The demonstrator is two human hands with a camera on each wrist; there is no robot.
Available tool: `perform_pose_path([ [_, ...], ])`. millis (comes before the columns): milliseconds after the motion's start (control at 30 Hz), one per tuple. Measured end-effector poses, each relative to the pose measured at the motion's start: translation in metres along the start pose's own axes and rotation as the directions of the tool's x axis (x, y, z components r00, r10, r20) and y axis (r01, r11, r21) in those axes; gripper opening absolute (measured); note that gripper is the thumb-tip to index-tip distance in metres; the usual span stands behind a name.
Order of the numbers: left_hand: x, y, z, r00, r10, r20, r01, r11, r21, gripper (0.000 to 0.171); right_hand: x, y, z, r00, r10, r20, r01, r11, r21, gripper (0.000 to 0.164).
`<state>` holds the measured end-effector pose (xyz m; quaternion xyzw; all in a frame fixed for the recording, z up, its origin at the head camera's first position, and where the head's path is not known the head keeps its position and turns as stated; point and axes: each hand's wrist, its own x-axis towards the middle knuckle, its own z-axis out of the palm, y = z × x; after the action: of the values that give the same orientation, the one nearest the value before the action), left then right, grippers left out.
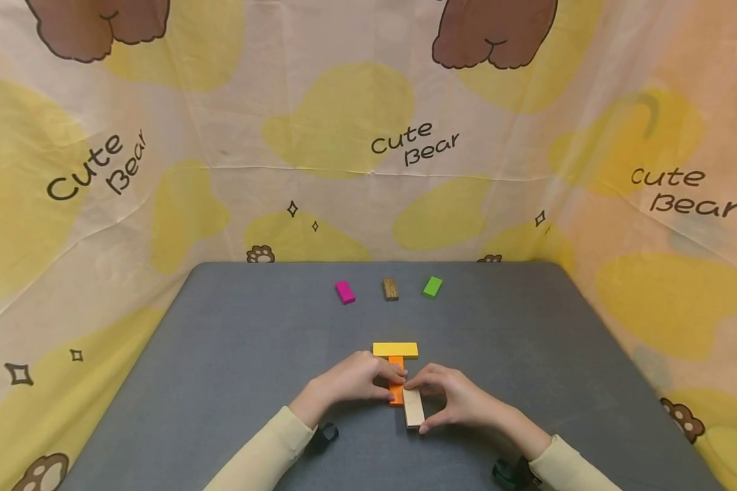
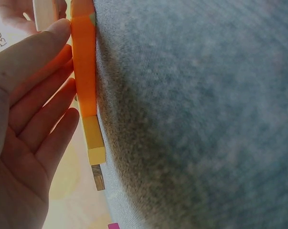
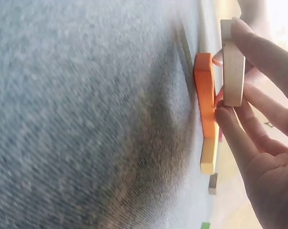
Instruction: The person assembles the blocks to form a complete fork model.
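Note:
A pale wooden block (image 1: 413, 408) is pinched lengthwise by my right hand (image 1: 463, 397), thumb at its near end and fingertips at its far end. In the right wrist view this wooden block (image 3: 233, 71) is raised off the table, beside and above the orange block (image 3: 205, 95). My left hand (image 1: 359, 377) has its fingertips on the orange block (image 1: 396, 399), fingers fairly straight in the left wrist view. That orange block lies flat, its far end meeting the middle of a yellow block (image 1: 396, 350) set crosswise, forming a T.
Farther back on the grey table (image 1: 252, 327) lie a magenta block (image 1: 345, 292), a brown wood-grain block (image 1: 390, 289) and a green block (image 1: 432, 287), spaced apart. A bear-print curtain (image 1: 344, 116) hangs behind the table and along both sides.

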<state>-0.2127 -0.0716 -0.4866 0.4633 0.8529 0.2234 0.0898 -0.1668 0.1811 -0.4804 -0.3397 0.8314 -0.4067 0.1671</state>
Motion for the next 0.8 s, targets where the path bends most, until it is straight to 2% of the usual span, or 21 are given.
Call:
perform_pose_path([
  [333, 0.0, 0.004, -0.002, 1.0, -0.011, -0.004, 0.011, 1.0, 0.015, 0.033, 0.001, 0.0, 0.006, 0.998, -0.053, 0.016, 0.053, 0.998, 0.022, 0.06],
  [633, 0.0, 0.004, -0.002, 1.0, -0.013, -0.005, 0.013, 1.0, 0.018, 0.033, 0.004, 0.004, 0.012, 0.99, -0.141, 0.028, 0.14, 0.989, 0.042, 0.061],
  [800, 0.0, 0.003, -0.002, 1.0, -0.014, -0.001, 0.014, 1.0, 0.01, 0.033, 0.003, 0.002, 0.013, 0.993, -0.112, 0.037, 0.111, 0.993, 0.041, 0.06],
])
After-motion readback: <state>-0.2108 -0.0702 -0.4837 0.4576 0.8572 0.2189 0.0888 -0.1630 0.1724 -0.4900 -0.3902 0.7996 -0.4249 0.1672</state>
